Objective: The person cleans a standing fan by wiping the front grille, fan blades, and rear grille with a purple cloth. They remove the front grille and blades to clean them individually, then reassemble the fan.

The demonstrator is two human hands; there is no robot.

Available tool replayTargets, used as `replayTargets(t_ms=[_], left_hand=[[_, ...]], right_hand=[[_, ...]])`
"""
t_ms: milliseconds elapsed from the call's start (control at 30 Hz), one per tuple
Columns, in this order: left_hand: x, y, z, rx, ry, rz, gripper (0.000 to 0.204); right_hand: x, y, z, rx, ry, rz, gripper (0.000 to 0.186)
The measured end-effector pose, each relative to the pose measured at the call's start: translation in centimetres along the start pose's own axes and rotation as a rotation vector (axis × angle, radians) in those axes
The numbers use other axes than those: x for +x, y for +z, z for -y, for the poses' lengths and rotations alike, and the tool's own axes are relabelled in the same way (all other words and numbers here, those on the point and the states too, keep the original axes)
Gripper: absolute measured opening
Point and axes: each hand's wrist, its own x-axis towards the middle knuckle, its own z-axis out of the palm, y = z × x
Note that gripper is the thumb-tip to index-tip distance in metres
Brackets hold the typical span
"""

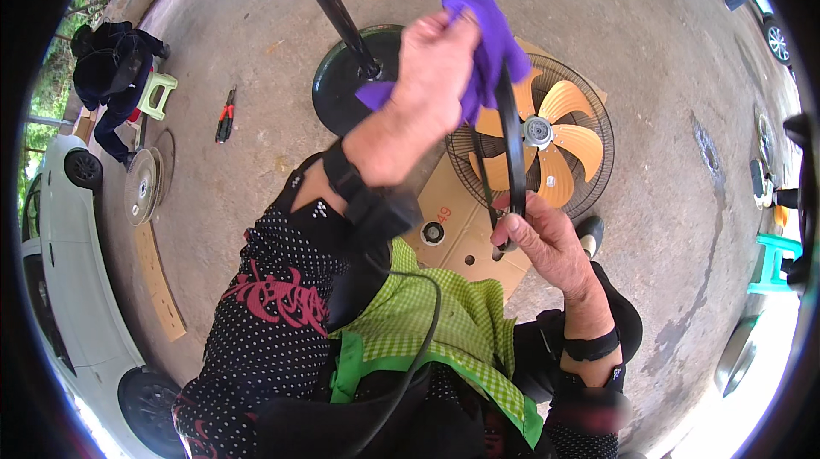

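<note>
My left hand [431, 70] is closed on a purple cloth [491, 32], which is folded over the upper part of a thin black hoop [514, 139]. The hoop is seen nearly edge-on. Low on the hoop, my right hand [551, 245] pinches it between thumb and fingers. Behind it lies a fan guard [605, 164] of black wire, with orange fan blades [559, 181] around a grey hub. Guard and blades lie over a cardboard sheet [457, 190]. A small round dark part [433, 233] with a pale rim sits on the cardboard, near my lap.
Beyond my left hand stands a black fan stand [329, 11] on a round base [329, 87]. Red-handled pliers [225, 117] lie on the concrete. At left, a person [111, 66] bends by a pale stool [158, 93] and round guards [143, 186], near a white car [81, 254]. A teal stool [773, 263] is at right.
</note>
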Motion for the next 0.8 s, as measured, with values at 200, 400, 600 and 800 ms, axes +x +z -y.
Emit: replayTargets(t_ms=[200, 400, 600, 800], left_hand=[[-6.0, 2.4, 2.6, 0.273, -0.118, 0.269, 0.021], [-6.8, 2.4, 3.2, 0.328, -0.123, 0.309, 0.02], [-4.4, 2.2, 2.9, 0.145, -0.19, 0.213, 0.026], [-1.2, 1.6, 2.2, -0.119, -0.026, 0.199, 0.025]], right_hand=[[0.9, -0.4, 0.7, 0.251, -0.118, -0.126, 0.028], [0.7, -0.4, 1.4, -0.165, -0.094, -0.266, 0.034], [1.1, -0.1, 1.1, -0.211, -0.153, -0.262, 0.029], [0.9, -0.5, 0.2, -0.284, -0.167, -0.234, 0.028]])
